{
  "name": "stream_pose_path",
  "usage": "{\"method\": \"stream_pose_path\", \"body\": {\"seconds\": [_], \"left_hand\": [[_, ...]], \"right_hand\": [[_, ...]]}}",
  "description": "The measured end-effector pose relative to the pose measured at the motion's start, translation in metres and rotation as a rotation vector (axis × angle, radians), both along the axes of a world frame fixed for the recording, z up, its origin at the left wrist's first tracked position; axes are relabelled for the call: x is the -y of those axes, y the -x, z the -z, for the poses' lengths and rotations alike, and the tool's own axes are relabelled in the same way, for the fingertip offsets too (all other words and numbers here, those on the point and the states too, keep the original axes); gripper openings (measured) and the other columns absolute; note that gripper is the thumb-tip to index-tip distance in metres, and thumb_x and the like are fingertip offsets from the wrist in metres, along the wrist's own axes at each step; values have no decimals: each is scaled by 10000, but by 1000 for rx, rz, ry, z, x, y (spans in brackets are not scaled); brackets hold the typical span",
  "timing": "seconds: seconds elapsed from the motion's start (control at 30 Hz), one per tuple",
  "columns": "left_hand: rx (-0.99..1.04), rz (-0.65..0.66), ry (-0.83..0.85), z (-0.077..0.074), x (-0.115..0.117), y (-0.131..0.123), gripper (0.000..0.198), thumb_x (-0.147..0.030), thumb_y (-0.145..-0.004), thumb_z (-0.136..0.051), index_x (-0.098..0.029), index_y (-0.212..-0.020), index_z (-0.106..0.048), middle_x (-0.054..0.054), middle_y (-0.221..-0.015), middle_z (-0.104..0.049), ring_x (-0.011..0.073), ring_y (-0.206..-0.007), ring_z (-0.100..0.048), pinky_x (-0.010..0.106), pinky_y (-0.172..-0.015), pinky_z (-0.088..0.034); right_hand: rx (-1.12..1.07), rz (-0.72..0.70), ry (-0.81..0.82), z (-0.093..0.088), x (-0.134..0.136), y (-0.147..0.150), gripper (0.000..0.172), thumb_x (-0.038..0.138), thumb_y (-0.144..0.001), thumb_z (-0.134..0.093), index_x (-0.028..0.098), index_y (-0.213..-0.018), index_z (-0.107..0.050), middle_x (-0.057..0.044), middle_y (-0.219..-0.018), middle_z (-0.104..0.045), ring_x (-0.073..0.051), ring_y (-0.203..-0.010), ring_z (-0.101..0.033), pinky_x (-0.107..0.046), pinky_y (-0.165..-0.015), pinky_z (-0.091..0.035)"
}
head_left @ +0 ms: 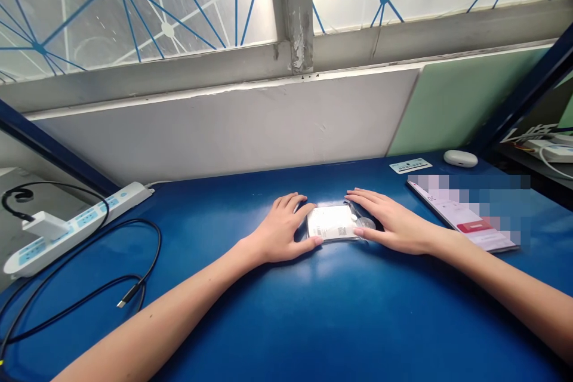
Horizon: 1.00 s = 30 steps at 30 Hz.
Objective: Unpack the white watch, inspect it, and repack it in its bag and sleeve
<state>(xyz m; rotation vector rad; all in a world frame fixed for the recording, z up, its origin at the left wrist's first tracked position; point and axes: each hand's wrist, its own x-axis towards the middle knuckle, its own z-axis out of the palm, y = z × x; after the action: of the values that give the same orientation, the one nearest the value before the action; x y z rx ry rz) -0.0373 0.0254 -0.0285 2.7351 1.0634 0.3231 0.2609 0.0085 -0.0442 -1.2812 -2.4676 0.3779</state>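
A small flat white box in clear plastic wrapping lies on the blue table. Printed marks and a square code show on its upper face. At its left side rests my left hand, fingers spread, with the thumb and a fingertip touching the box's edge. On the other side, my right hand has its fingers stretched out, and its thumb touches the right edge of the package. Loose clear plastic with a round piece shows beneath the right hand, partly covered.
To the left stand a white power strip with a plugged-in charger and a looped black cable. At the right lie a partly pixelated tablet-like device, a printed card and a white earbud case. A wall borders the back.
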Motion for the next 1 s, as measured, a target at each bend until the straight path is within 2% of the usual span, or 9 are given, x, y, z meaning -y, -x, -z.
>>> {"method": "stream_pose_path", "body": {"seconds": [0.13, 0.3, 0.5, 0.7, 1.0], "left_hand": [[14, 10, 4, 2, 0, 0, 667, -590, -888, -594, -178, -1404, -503, 192, -1475, -473, 406, -1414, -364, 589, -1156, -296], [62, 25, 36, 4, 0, 1, 672, -571, -858, -641, -159, -1374, -517, 194, -1477, -478, 407, -1467, -291, 574, -1170, -306], [94, 69, 36, 4, 0, 1, 673, -538, -831, -675, -127, -1339, -515, 214, -1454, -497, 390, -1462, -317, 551, -1186, -303], [40, 86, 51, 4, -1, 3, 772, -610, -868, -617, -154, -1465, -443, 207, -1525, -422, 410, -1479, -275, 577, -1190, -273], [39, 88, 53, 3, -1, 3, 731, -605, -856, -634, -167, -1426, -501, 216, -1506, -435, 415, -1446, -335, 575, -1167, -304]], "right_hand": [[2, 3, 3, 0, 1, 1, 698, 584, -922, -540, 163, -1476, -473, -188, -1522, -490, -388, -1436, -392, -601, -1126, -387], [33, -10, -1, 1, 3, 3, 703, 599, -909, -554, 161, -1456, -493, -191, -1526, -484, -394, -1441, -381, -597, -1127, -382], [-9, 11, 10, -1, 9, 11, 675, 595, -903, -564, 177, -1431, -523, -188, -1512, -502, -403, -1421, -411, -612, -1114, -397], [-48, 22, 1, 0, 15, 19, 600, 557, -928, -542, 175, -1391, -551, -188, -1465, -553, -387, -1394, -455, -600, -1117, -402], [-32, 24, -79, 5, 15, 20, 471, 412, -983, -451, 168, -1365, -578, -177, -1419, -597, -361, -1357, -505, -586, -1100, -429]]}}
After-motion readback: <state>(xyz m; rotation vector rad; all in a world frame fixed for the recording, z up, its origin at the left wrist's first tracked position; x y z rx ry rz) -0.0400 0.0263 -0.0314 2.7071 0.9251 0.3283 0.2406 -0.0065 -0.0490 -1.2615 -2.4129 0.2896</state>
